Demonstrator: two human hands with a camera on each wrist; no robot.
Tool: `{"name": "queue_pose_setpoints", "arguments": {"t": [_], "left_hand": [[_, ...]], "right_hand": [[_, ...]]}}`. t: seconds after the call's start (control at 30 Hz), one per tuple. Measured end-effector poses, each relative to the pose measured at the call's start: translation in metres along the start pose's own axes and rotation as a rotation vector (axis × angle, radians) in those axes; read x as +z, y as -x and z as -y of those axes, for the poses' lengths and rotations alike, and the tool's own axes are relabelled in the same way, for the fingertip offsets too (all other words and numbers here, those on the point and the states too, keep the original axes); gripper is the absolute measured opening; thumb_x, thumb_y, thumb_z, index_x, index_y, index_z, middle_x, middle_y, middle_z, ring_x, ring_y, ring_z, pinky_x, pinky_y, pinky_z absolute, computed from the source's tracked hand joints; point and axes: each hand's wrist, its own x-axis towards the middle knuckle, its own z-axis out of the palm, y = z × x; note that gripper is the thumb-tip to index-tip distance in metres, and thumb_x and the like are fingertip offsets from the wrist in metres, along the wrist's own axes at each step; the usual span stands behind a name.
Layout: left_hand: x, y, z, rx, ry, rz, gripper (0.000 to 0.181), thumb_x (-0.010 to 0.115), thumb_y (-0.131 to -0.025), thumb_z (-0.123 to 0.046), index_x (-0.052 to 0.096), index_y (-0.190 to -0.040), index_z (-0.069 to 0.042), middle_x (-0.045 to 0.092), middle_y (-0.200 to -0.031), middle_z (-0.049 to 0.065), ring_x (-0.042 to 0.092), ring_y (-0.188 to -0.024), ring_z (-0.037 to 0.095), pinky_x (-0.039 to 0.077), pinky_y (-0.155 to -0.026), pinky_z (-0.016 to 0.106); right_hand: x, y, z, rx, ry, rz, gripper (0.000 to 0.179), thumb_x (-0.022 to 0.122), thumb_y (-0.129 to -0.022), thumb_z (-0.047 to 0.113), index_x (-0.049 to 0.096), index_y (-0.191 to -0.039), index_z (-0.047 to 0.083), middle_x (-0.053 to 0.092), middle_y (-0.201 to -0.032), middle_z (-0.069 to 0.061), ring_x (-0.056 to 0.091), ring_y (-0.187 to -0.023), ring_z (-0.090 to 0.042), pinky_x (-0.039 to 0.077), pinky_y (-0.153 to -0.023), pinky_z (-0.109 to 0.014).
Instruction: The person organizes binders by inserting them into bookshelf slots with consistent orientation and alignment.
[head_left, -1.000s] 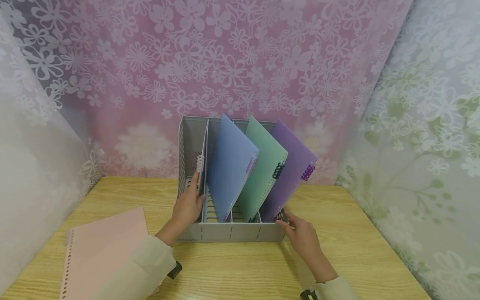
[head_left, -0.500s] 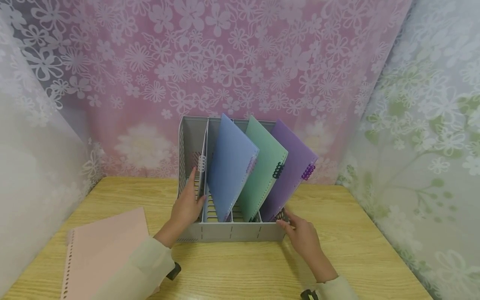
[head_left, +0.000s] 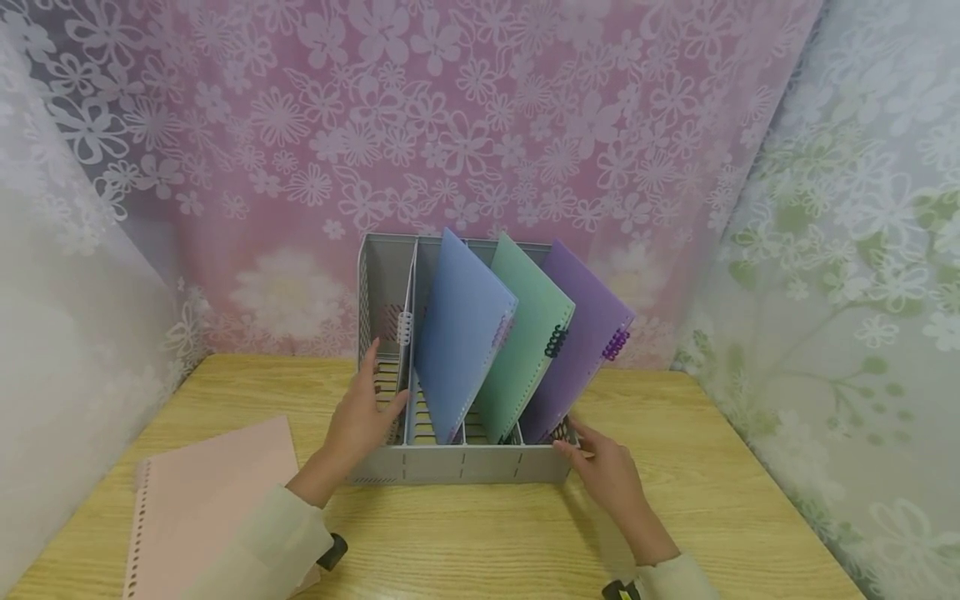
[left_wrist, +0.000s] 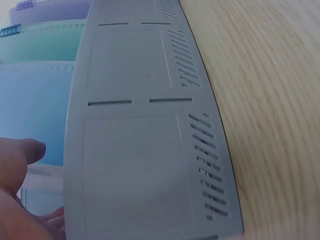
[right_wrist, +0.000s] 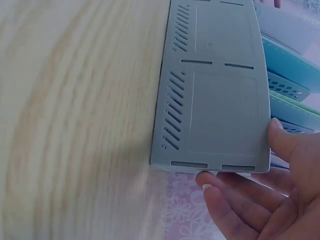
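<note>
A grey desktop file rack [head_left: 487,465] stands with its compartments facing me. My left hand [head_left: 356,421] is at its leftmost compartment, fingers extended, thumb toward a thin notebook with white rings [head_left: 405,329] that leans against the divider. Part of that hand shows at the edge of the left wrist view. My right hand [head_left: 606,471] grips the rack's front right corner; in the right wrist view its thumb lies at the top edge and its fingers bend around the side. Tilted to the right in the other compartments are blue [head_left: 461,333], green [head_left: 521,333] and purple [head_left: 573,325] loose-leaf notebooks.
A pink punched-edge notebook [head_left: 217,483] lies flat on the wooden table [head_left: 480,542] at left, partly beneath my left sleeve. Flowered curtains [head_left: 465,125] hang behind the table and along both sides.
My left hand has drawn left, its fingers coming away from the white-ringed notebook, which now rests closer to the divider. The right hand stays at the rack's corner.
</note>
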Motion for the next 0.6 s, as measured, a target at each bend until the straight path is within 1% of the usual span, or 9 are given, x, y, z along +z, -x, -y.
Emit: {"name": "queue_pose_setpoints", "arguments": {"t": [0.07,0.1,0.2,0.3,0.4,0.47,0.5,0.53,0.6], "left_hand": [[-0.003,0.003,0.002,0.005,0.028,0.001,0.088,0.064,-0.095,-0.025,0.002,-0.157,-0.018,0.040,-0.145,0.024,0.061,-0.108,0.040,0.051,-0.053,0.035],[-0.005,0.004,0.003,0.009,0.038,0.000,0.087,0.064,-0.096,-0.025,0.004,-0.157,-0.017,0.041,-0.144,0.024,0.057,-0.115,0.041,0.054,-0.060,0.038],[-0.009,0.007,0.008,0.014,0.083,-0.015,0.083,0.063,-0.096,-0.026,0.007,-0.157,-0.017,0.043,-0.141,0.023,0.056,-0.116,0.040,0.056,-0.074,0.046],[-0.013,0.011,0.010,0.041,0.137,-0.038,0.079,0.063,-0.096,-0.026,0.012,-0.156,-0.016,0.045,-0.138,0.021,0.057,-0.115,0.037,0.055,-0.081,0.049],[-0.018,0.015,0.013,0.083,0.189,-0.064,0.073,0.061,-0.098,-0.026,0.017,-0.155,-0.013,0.048,-0.135,0.018,0.058,-0.113,0.034,0.055,-0.082,0.049],[-0.022,0.018,0.014,0.109,0.199,-0.079,0.068,0.058,-0.099,-0.027,0.021,-0.153,-0.010,0.050,-0.133,0.018,0.058,-0.112,0.033,0.055,-0.082,0.049],[-0.025,0.020,0.015,0.111,0.200,-0.080,0.065,0.057,-0.100,-0.027,0.023,-0.152,-0.008,0.050,-0.131,0.017,0.058,-0.112,0.033,0.055,-0.082,0.049],[-0.027,0.022,0.015,0.106,0.201,-0.079,0.061,0.056,-0.100,-0.028,0.027,-0.150,-0.006,0.051,-0.130,0.017,0.058,-0.112,0.032,0.055,-0.082,0.048],[-0.033,0.025,0.016,0.082,0.188,-0.070,0.051,0.055,-0.101,-0.026,0.035,-0.142,-0.003,0.052,-0.127,0.017,0.057,-0.111,0.032,0.054,-0.083,0.047]], "right_hand": [[-0.001,0.002,0.000,0.007,-0.011,-0.006,0.057,0.066,-0.093,0.034,0.054,-0.136,0.000,0.063,-0.120,-0.026,0.070,-0.091,-0.035,0.058,-0.075,-0.045],[-0.002,0.003,0.001,0.008,-0.014,-0.014,0.058,0.067,-0.092,0.033,0.053,-0.137,0.001,0.063,-0.120,-0.026,0.070,-0.091,-0.035,0.058,-0.075,-0.046],[0.000,0.004,0.004,0.010,-0.009,-0.062,0.062,0.071,-0.089,0.031,0.049,-0.138,0.000,0.064,-0.116,-0.024,0.066,-0.095,-0.035,0.055,-0.078,-0.046],[0.002,0.007,0.007,0.021,-0.028,-0.169,0.060,0.075,-0.087,0.028,0.049,-0.132,-0.001,0.058,-0.102,-0.017,0.057,-0.091,-0.030,0.049,-0.073,-0.039],[0.006,0.010,0.009,-0.017,-0.093,-0.300,0.044,0.079,-0.084,0.020,0.055,-0.114,-0.002,0.052,-0.088,-0.010,0.050,-0.080,-0.021,0.044,-0.067,-0.029],[0.009,0.013,0.011,-0.069,-0.129,-0.359,0.028,0.079,-0.083,0.012,0.057,-0.096,0.000,0.052,-0.078,-0.004,0.049,-0.072,-0.013,0.043,-0.061,-0.022],[0.011,0.014,0.013,-0.104,-0.154,-0.372,0.022,0.077,-0.083,0.006,0.056,-0.087,0.002,0.051,-0.073,-0.002,0.048,-0.066,-0.010,0.042,-0.056,-0.020],[0.012,0.016,0.015,-0.138,-0.175,-0.376,0.023,0.075,-0.082,0.000,0.053,-0.079,0.003,0.049,-0.068,0.001,0.046,-0.061,-0.007,0.041,-0.052,-0.018],[0.015,0.019,0.021,-0.199,-0.205,-0.366,0.031,0.069,-0.081,-0.009,0.046,-0.069,0.008,0.043,-0.061,0.006,0.040,-0.055,-0.001,0.036,-0.046,-0.016]]}}
